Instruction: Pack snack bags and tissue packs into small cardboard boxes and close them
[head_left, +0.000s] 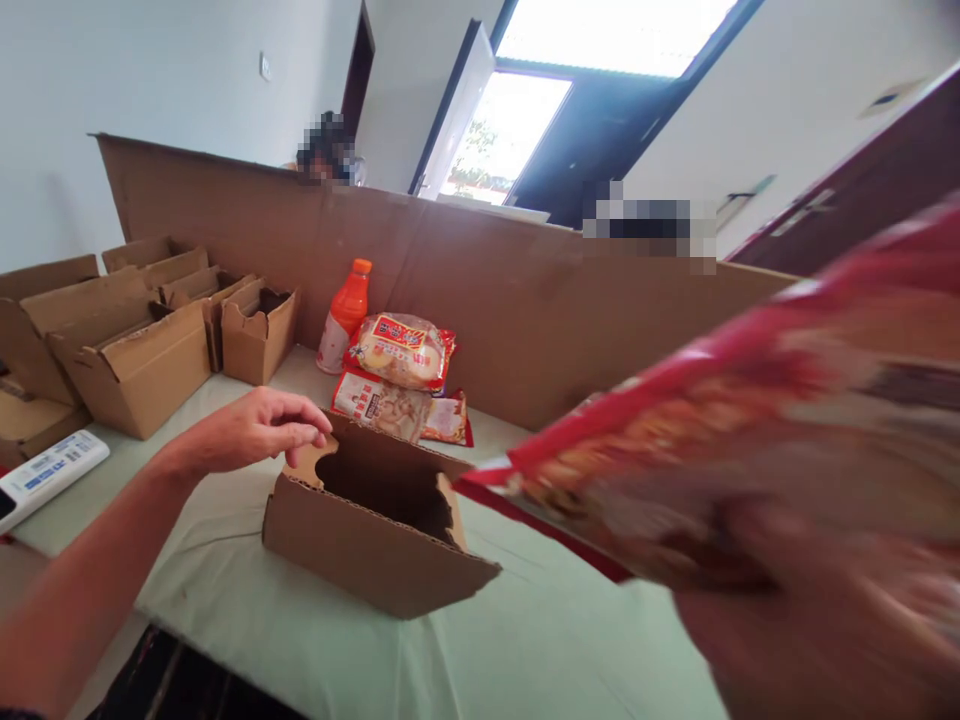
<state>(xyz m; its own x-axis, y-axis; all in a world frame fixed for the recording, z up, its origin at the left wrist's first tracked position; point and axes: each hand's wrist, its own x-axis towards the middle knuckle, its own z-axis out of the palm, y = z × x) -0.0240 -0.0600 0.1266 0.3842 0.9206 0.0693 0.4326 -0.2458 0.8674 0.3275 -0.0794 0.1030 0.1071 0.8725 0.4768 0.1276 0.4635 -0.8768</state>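
Observation:
In my right hand point(817, 630), blurred by motion, is a large red-edged printed food bag point(675, 470). It is lifted above the table's right side and hides part of the fingers. An open-topped cardboard box point(367, 550) stands in front of me with its dark inside showing. Over its left end hangs my left hand point(262, 430), palm down, fingers loosely bent and apart, holding nothing. The fingertips are close to the box's left flap; whether they touch it I cannot tell.
Behind the box lie packaged foods point(401, 350) beside an orange-capped bottle point(349, 315). Several cardboard boxes point(142, 360) stand at the left, near a white handheld device point(56, 480). A tall cardboard panel point(517, 310) borders the green-covered table point(540, 650); people's heads show beyond it.

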